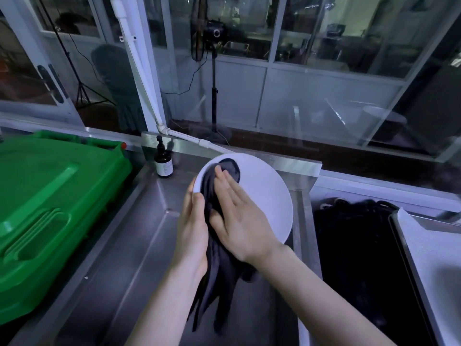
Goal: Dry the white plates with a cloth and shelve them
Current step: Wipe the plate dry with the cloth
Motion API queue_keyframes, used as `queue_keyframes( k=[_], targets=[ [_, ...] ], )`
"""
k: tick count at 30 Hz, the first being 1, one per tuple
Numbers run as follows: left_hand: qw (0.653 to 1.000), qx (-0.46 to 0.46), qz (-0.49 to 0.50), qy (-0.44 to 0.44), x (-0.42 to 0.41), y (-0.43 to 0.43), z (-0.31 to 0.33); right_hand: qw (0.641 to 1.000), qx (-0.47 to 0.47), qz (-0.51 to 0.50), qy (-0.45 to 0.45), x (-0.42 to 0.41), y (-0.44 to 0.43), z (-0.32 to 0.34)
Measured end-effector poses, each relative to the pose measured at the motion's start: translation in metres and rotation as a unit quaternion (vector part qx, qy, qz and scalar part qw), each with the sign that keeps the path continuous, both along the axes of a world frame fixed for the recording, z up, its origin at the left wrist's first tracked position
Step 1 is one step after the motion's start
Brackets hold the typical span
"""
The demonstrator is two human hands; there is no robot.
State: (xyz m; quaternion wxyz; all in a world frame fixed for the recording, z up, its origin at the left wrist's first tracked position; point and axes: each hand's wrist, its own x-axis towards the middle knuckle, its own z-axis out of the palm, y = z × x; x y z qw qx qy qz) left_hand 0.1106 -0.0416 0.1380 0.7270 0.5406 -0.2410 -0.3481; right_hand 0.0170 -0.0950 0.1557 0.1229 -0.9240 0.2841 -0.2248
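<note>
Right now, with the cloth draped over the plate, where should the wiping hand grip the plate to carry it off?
Take the white plate by its bare right rim, coming from the right. The left hand holds the left rim and the dark cloth covers that side under the flat right hand; the right edge is uncovered.

Over sink [129,258], plate [264,196] with cloth [212,186] on it; bin [50,196] left, bottle [164,164] behind.

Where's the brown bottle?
Head view, left of centre: the brown bottle stands at the sink's back corner, between the green bin and the white plate.
</note>
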Motion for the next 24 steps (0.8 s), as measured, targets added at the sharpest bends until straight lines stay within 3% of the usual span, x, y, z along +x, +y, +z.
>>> queue_keyframes(
  k=[3,7,12,15,18,24],
  targets=[
    [0.999,-0.004,0.026,-0.034,0.002,0.004,-0.002,0.996,-0.021,-0.076,0.029,0.000,-0.021,-0.002],
    [0.997,-0.014,0.059,0.044,0.013,0.010,-0.002,0.981,-0.034,-0.157,0.106,-0.034,-0.044,-0.008],
    [0.996,-0.037,0.059,0.058,0.024,0.009,0.000,0.992,-0.066,-0.018,0.104,-0.069,0.001,-0.015],
    [0.995,0.002,0.029,0.091,0.005,0.003,-0.014,0.990,-0.065,0.075,0.096,-0.048,0.030,-0.021],
    [0.991,0.018,-0.011,0.129,-0.004,0.002,-0.019,0.995,-0.022,0.071,0.063,-0.023,0.034,-0.016],
    [1.000,0.010,-0.004,0.025,0.007,0.003,-0.008,1.000,-0.017,0.018,0.019,0.000,0.002,0.002]
  ],
)
